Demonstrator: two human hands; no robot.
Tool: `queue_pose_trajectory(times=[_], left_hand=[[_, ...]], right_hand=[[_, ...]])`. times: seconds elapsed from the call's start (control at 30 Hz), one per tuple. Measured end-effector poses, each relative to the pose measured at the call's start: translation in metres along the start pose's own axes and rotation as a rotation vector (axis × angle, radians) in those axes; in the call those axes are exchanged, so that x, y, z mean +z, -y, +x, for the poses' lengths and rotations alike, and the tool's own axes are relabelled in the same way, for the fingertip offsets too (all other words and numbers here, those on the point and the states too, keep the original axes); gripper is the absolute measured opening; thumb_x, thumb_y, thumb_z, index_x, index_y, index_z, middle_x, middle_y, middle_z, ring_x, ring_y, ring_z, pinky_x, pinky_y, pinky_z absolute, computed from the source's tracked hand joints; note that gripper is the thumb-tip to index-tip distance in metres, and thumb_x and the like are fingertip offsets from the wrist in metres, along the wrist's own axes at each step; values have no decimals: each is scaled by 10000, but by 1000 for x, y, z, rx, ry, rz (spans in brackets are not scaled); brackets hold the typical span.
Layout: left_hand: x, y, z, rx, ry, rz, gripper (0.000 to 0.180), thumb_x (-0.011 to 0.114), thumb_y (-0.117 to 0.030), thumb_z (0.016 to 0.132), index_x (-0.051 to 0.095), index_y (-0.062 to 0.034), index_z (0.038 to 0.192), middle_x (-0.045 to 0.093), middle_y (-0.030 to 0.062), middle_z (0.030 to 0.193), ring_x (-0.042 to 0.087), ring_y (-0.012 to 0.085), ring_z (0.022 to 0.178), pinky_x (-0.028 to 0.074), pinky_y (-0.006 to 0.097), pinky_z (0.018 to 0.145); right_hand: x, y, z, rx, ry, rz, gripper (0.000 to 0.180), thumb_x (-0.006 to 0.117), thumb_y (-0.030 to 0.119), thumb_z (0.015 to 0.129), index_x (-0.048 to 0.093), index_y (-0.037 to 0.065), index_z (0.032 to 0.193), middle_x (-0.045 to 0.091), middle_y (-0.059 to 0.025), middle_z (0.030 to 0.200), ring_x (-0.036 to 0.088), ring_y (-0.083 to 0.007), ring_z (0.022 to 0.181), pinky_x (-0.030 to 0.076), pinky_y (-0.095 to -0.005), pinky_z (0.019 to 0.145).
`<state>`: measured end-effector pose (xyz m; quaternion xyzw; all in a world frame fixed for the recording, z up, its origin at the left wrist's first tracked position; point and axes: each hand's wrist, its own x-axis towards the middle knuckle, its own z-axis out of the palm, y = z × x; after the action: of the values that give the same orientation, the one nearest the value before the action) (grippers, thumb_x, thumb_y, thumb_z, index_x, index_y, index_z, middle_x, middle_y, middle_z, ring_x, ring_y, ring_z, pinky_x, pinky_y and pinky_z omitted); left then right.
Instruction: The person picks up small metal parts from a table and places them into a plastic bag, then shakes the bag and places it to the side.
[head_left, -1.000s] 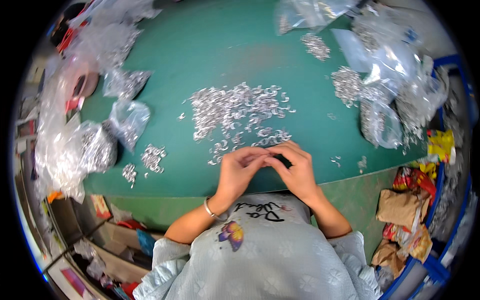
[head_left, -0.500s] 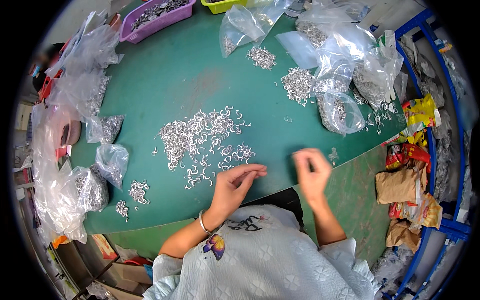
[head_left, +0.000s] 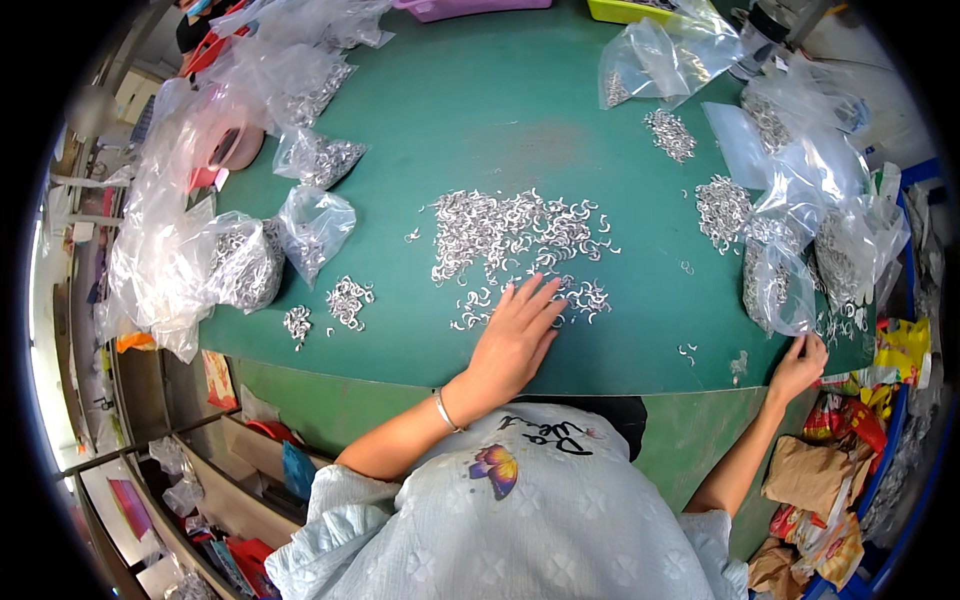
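A loose pile of small silver C-shaped metal pieces (head_left: 490, 232) lies mid-table, thinning toward me. My left hand (head_left: 515, 340) rests palm down at the pile's near edge, fingers stretched out over a few pieces. Far to the right, my right hand (head_left: 798, 368) is at the table's front edge, its fingertips drawn together beside scattered pieces (head_left: 840, 325). Whatever those fingers pinch, if anything, is too small to make out. Just beyond them lies a clear plastic bag (head_left: 780, 290) with silver pieces inside. Some stray pieces (head_left: 687, 353) lie on the table between my hands.
Filled clear bags (head_left: 245, 262) crowd the left side of the green table (head_left: 400, 130). Two small heaps (head_left: 349, 302) lie near them. More heaps (head_left: 723, 212) and bags stand at the right. Purple (head_left: 470, 8) and yellow-green (head_left: 635, 12) baskets are at the far edge.
My view has shifted, moving the table's things rightward in the picture. My left hand has flattened onto the pile's near edge. My right hand has moved right to beside the bag.
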<state>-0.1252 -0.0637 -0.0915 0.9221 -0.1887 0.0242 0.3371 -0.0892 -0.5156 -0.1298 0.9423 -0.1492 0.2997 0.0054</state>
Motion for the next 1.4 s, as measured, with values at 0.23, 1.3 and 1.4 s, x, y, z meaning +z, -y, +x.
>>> queue_pose_trajectory(times=[0.23, 1.3, 1.4], left_hand=[[20, -1, 8, 136, 125, 175, 458, 644, -89, 811, 531, -58, 1254, 385, 115, 1436, 316, 340, 1353, 254, 576, 1076], [-25, 54, 53, -104, -300, -99, 138, 631, 42, 795, 639, 2, 926, 636, 129, 823, 617, 279, 716, 496, 328, 638], [-33, 54, 46, -202, -261, -166, 145, 627, 46, 800, 645, 3, 937, 636, 115, 809, 616, 234, 703, 494, 306, 630]], right_hand=[[-59, 143, -12, -119, -293, 664, 124, 559, -72, 859, 633, -63, 958, 641, -140, 964, 588, -265, 879, 469, -361, 807], [1, 313, 5, -778, 671, 732, 467, 595, 197, 886, 478, 10, 1298, 460, -149, 1378, 365, -336, 1328, 288, -453, 1085], [-28, 308, -4, -853, 846, 739, 443, 607, 170, 874, 502, 18, 1278, 423, -125, 1414, 339, -315, 1349, 266, -475, 1104]])
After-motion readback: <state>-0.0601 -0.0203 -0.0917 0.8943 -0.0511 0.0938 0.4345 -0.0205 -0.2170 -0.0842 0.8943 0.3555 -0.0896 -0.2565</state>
